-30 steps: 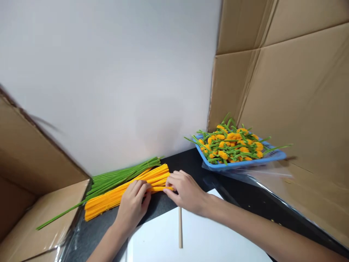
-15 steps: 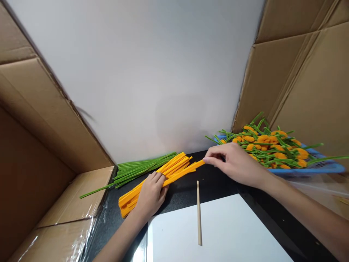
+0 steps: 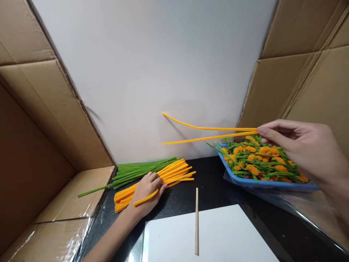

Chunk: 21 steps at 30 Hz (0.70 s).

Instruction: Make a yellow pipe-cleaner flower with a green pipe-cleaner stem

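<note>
My right hand (image 3: 302, 143) is raised at the right, its thumb and fingers pinching the ends of two orange pipe cleaners (image 3: 218, 128). Their free ends spread apart toward the left in front of the white wall. On the dark table, my left hand (image 3: 148, 189) lies wrapped over a bundle of orange pipe cleaners (image 3: 174, 171). One orange pipe cleaner curves back across that hand to the wrist. Just behind the bundle lie green pipe cleaners (image 3: 136, 174), one poking out to the left.
A blue basket (image 3: 245, 181) full of orange-and-green pipe-cleaner flowers stands at the right, partly behind my right hand. A wooden stick (image 3: 196, 222) rests partly on a white sheet (image 3: 218, 236) at the front. Cardboard panels (image 3: 294, 36) flank both sides.
My right hand has drawn two orange pipe cleaners out of the bundle, up and to the right. My left hand stays on the bundle, with one strand now bent over it.
</note>
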{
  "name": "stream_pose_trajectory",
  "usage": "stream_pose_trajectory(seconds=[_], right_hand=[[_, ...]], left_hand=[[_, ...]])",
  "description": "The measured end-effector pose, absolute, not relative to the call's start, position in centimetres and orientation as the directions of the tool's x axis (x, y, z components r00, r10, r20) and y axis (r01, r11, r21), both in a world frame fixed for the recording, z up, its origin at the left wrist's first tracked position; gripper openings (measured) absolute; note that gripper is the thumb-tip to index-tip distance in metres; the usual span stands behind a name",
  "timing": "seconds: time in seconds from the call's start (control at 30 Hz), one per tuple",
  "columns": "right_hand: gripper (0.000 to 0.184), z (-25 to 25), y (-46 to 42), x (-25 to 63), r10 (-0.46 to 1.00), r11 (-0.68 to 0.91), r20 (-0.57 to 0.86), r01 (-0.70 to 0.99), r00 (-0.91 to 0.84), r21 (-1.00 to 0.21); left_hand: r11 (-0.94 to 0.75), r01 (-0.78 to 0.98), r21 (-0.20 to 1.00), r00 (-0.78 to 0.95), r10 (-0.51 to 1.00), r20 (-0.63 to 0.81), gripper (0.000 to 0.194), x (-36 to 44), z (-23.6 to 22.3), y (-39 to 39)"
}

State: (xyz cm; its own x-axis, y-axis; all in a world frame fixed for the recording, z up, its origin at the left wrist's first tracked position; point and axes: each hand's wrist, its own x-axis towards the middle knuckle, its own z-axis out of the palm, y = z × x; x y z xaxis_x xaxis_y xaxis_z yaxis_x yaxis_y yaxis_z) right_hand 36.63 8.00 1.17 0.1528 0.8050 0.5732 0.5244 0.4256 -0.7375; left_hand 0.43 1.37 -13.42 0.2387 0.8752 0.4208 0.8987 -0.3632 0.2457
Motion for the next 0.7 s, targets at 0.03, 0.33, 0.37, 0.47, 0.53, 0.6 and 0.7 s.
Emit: stream_pose_trajectory(seconds=[0.03,0.33,0.37,0.47,0.53,0.6,0.7], right_hand=[[0.067,1.1,8.0,36.4,0.808,0.437,0.574,0.516,0.135,-0.737],[0.061,1.2,7.8,35.6,0.787,0.500,0.608,0.474,0.101,-0.725],[0.061,1.2,7.9,35.7,0.783,0.499,0.611,0.470,0.115,-0.728],[0.064,1.1,8.0,35.7,0.783,0.486,0.605,0.465,0.144,-0.740],[0.065,1.0,8.0,35.6,0.793,0.465,0.592,0.485,0.144,-0.741],[0.066,1.0,8.0,35.4,0.804,0.445,0.577,0.499,0.145,-0.744],[0.068,1.0,7.7,35.1,0.822,0.413,0.546,0.487,0.165,-0.770]], left_hand=[[-0.339,0.883,0.325,0.200,0.898,0.392,0.027,0.3,-12.8,1.3],[0.122,0.197,0.973,-0.056,0.992,-0.113,0.031,-2.1,-6.5,1.3],[0.155,0.122,0.980,-0.064,0.987,-0.148,0.033,-2.6,-6.4,1.3],[0.209,-0.076,0.975,-0.150,0.964,-0.218,0.037,-3.8,-6.8,1.6],[0.234,-0.087,0.968,-0.193,0.950,-0.247,0.039,-4.1,-7.4,1.9],[0.261,0.025,0.965,-0.190,0.949,-0.251,0.038,-4.1,-8.0,2.0],[0.222,0.321,0.921,-0.209,0.965,-0.160,0.038,-3.7,-8.4,2.1]])
